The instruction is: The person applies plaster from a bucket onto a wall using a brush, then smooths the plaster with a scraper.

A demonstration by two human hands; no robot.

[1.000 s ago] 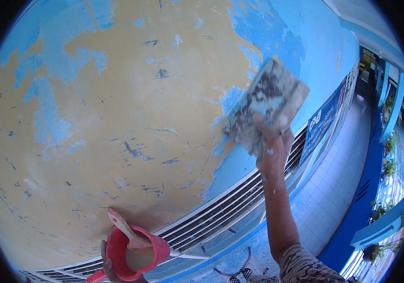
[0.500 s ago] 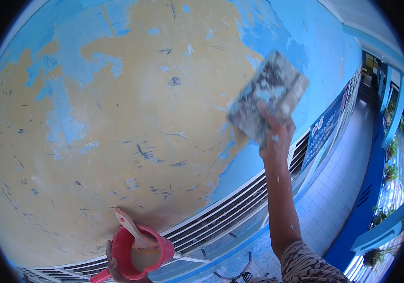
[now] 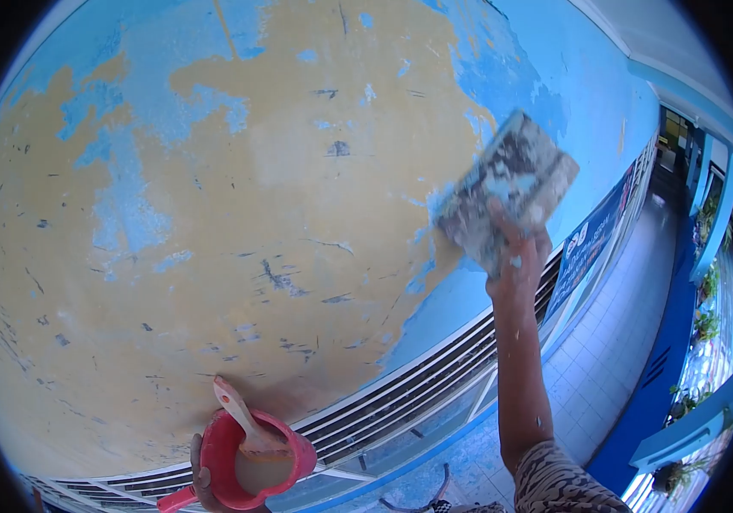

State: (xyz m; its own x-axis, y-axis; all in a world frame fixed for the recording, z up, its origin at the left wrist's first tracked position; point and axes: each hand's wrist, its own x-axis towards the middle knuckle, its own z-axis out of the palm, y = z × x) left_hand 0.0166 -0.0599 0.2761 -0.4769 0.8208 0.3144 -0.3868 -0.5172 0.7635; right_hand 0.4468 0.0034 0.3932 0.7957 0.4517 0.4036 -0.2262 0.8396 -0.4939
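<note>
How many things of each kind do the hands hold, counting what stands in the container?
Red dipper, left hand: 1
Paintbrush, in the dipper: 1
Smeared flat board, right hand: 1
Total: 3

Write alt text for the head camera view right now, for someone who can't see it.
A right hand holds a flat, crusted tool up at a wall patchy with tan and blue. The left hand holds a red pot, a brush leaning in its pale contents. Beyond, to the right, a tiled walkway runs past a blue banner.
</note>
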